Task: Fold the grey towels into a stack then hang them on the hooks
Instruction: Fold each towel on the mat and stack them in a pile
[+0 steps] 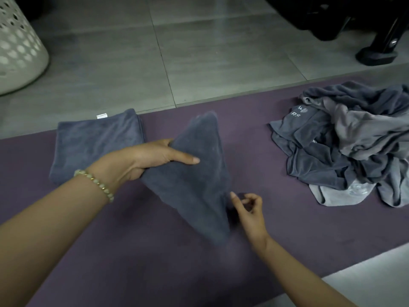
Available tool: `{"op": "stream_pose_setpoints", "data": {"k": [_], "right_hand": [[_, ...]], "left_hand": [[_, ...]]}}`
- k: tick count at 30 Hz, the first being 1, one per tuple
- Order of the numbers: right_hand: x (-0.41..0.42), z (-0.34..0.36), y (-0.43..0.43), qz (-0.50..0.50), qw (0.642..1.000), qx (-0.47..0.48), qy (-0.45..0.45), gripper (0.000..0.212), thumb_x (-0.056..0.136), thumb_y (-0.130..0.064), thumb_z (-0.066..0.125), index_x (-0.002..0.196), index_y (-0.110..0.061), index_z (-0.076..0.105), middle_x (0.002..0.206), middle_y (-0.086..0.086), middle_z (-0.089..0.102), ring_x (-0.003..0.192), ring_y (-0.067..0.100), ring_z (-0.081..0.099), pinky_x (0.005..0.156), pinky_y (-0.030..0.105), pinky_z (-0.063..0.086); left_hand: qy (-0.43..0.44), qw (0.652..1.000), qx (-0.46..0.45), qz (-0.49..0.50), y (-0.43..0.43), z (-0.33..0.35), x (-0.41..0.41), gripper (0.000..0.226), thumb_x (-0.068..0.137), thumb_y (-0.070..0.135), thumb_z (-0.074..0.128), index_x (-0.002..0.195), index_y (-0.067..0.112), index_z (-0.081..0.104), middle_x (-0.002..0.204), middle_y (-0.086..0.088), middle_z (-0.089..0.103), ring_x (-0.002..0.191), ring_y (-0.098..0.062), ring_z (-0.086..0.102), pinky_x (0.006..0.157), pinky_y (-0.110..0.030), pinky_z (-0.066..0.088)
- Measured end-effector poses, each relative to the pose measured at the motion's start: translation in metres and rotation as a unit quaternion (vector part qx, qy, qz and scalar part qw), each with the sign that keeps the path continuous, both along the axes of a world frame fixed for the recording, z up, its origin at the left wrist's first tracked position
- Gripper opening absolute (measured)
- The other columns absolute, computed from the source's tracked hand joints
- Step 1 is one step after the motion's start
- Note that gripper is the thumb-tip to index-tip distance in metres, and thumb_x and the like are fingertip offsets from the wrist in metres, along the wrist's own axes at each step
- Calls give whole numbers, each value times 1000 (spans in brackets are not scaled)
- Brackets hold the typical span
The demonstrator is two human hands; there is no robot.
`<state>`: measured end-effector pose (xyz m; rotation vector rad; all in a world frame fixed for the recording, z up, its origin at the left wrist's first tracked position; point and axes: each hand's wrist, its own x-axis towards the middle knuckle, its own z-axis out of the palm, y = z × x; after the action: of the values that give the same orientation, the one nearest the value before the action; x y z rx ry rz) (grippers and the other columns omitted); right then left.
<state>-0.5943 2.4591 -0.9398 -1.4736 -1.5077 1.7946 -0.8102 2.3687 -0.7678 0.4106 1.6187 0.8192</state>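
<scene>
Cut off at frame edges: white perforated laundry basket point(17, 45) far L, black stand foot point(376, 54) far R, R side of crumpled grey towel pile point(345, 151). Count of towels in pile unclear; pale logo on one, unreadable. Near end of held towel point(199, 173) motion-blurred, corner hard to make out. Fingers of left hand point(141, 160) hidden under the cloth, only thumb visible on top; beaded bracelet point(97, 185) on that wrist.

Held towel: dark grey, folded narrow, above centre of purple mat point(155, 273), btwn the other two lots. Long axis runs far-to-near, far tip pointing away toward tiled floor point(199, 52), near tip angled slightly R. L edge clamped by left hand, thumb over, fingers under.

Right hand point(250, 209) just beside towel's near R edge, fingers loosely curled; dark patch behind fingertips, so cannot tell whether pinching a corner or holding nothing.

Folded grey stack point(93, 142) flat on mat's L part, white tag point(101, 116) at far edge.
</scene>
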Motion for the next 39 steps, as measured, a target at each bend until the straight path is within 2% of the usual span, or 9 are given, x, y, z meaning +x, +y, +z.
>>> {"op": "stream_pose_setpoints", "data": {"k": [2, 5, 7, 11, 17, 21, 27, 34, 39], "right_hand": [[-14, 16, -3, 58, 983, -166, 45, 72, 71, -63, 65, 111, -3, 57, 103, 17, 67, 90, 22, 64, 74, 24, 51], [-35, 44, -4, 115, 901, -398, 127, 62, 87, -64, 42, 121, -17, 65, 119, 6, 67, 109, 23, 63, 86, 36, 53], [-50, 57, -2, 106, 872, -447, 170, 61, 87, -60, 49, 122, -13, 65, 126, 10, 63, 110, 25, 63, 91, 38, 53], [-82, 73, -9, 186, 903, -350, 167, 44, 88, -33, 60, 123, -8, 63, 125, 12, 64, 107, 24, 65, 91, 34, 53], [-127, 98, -36, 293, 934, -144, 146, 27, 95, -19, 53, 122, -20, 58, 115, 2, 69, 106, 20, 66, 88, 31, 55], [-186, 125, -42, 324, 930, -48, 165, 25, 96, -15, 52, 120, -16, 57, 113, 0, 69, 103, 13, 66, 86, 26, 55], [-273, 141, -38, 314, 924, -23, 215, 24, 96, -14, 52, 118, -21, 56, 106, -6, 69, 93, 8, 66, 80, 20, 56], [-280, 5, -48, 259, 964, -65, -13, 17, 92, -13, 59, 110, -12, 58, 120, 12, 65, 95, 22, 63, 83, 37, 53], [-287, 3, -44, 245, 969, -16, 6, 33, 90, -22, 63, 122, -14, 55, 110, 3, 65, 95, 17, 63, 78, 27, 51]], "left_hand": [[-10, 997, 52, 58, -8, 16, 4, 40, 71, 20, 73, 110, 24, 65, 101, -1, 74, 92, -19, 71, 76, -28, 58], [-5, 984, 106, 140, -27, 30, -1, 46, 72, 19, 74, 116, 26, 60, 104, -1, 73, 93, -19, 71, 76, -29, 58], [-1, 978, 113, 174, -49, 32, -11, 56, 66, 24, 80, 118, 23, 62, 105, -3, 73, 94, -21, 71, 73, -30, 59], [-14, 963, 84, 257, -108, 11, -35, 72, 57, 37, 85, 123, 20, 60, 111, -7, 71, 99, -25, 69, 83, -38, 54], [-96, 911, 54, 398, -176, -22, -59, 46, 79, 31, 68, 120, 10, 63, 106, -11, 72, 84, -24, 72, 66, -31, 60], [-26, 903, 103, 416, -188, -7, -99, 42, 84, 29, 64, 122, 11, 60, 102, -8, 73, 80, -20, 72, 63, -27, 59], [95, 888, 179, 414, -186, -1, -182, 34, 85, 31, 64, 116, 18, 61, 104, -1, 73, 87, -14, 71, 63, -20, 56], [150, 849, -15, 506, -200, -143, -179, 27, 87, 21, 67, 106, 2, 67, 107, -11, 67, 89, -19, 61, 87, -31, 50], [127, 869, -16, 478, -196, -136, -194, 36, 84, 36, 69, 104, 6, 69, 102, -8, 70, 83, -16, 65, 70, -24, 48]]}}
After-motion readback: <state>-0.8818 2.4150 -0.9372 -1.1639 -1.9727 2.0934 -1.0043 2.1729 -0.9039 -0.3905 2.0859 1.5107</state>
